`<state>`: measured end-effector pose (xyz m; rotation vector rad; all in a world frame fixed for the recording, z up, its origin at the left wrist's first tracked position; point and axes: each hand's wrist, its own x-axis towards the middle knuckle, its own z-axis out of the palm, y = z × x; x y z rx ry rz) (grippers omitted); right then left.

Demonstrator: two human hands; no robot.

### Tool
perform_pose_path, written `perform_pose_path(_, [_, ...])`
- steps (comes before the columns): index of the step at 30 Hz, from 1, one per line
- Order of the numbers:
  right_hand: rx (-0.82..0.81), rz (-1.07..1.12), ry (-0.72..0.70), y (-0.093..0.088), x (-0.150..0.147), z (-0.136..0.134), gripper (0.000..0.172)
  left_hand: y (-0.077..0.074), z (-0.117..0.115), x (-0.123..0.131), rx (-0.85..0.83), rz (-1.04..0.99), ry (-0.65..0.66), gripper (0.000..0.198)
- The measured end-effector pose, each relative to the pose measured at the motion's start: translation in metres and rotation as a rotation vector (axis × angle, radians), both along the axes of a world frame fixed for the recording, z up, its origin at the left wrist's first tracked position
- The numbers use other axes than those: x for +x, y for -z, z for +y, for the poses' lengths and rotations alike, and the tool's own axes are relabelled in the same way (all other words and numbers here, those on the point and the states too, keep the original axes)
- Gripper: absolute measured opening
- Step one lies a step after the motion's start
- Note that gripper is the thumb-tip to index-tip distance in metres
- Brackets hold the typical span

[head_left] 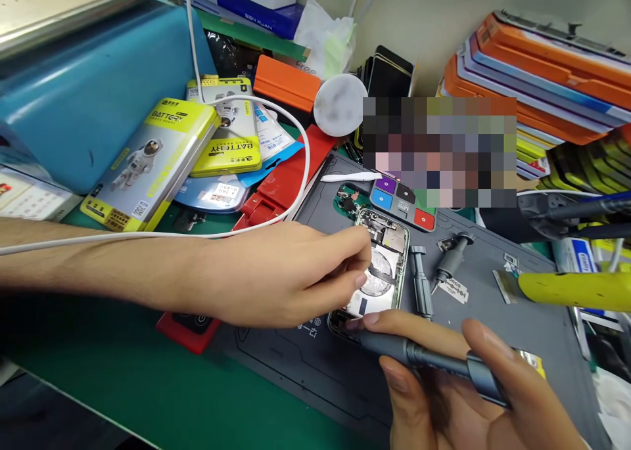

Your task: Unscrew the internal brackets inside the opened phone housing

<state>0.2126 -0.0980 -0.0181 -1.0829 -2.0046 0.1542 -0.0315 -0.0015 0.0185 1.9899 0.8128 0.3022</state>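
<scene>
An opened phone (387, 295) lies on a dark grey work mat (305, 371), its inner parts and a round coil showing. My left hand (290, 272) reaches over the phone's left side with its fingers curled together. What they pinch, if anything, is hidden. In my right hand (513, 397) is a grey screwdriver (436, 359), gripped between thumb and fingers and tilted, with its working end toward the phone's lower edge. The tip itself cannot be made out. Two more screwdrivers, one (421, 282) beside the phone and another (453, 259) farther right, lie on the mat.
Battery boxes (152, 161) and a blue machine (98, 102) stand at the left. A white cable (308, 154) loops across my left forearm. A razor blade (454, 291) and a yellow-handled scraper (576, 291) lie at the right. Orange cases (557, 75) are stacked behind; one patch is pixelated.
</scene>
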Motion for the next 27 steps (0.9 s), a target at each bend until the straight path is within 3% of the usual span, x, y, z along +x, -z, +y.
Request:
perform_pose_path(3, [-0.048,-0.014,-0.091,-0.003,-0.003,0.003,0.054,0.002,0.001,0.0,0.021,0.024,0.011,0.01])
perform_pose_path(7, [-0.03,0.066,-0.086,-0.003,-0.01,0.005,0.079,0.004,0.002,0.0,0.036,0.041,0.023,0.013])
perform_pose_path(11, [-0.059,0.176,-0.027,0.0,-0.014,0.001,0.077,0.007,0.002,0.0,0.07,-0.011,0.037,0.01])
perform_pose_path(27, [0.02,0.142,-0.13,0.006,-0.006,0.002,0.074,0.014,-0.001,0.0,0.117,-0.054,0.048,0.014])
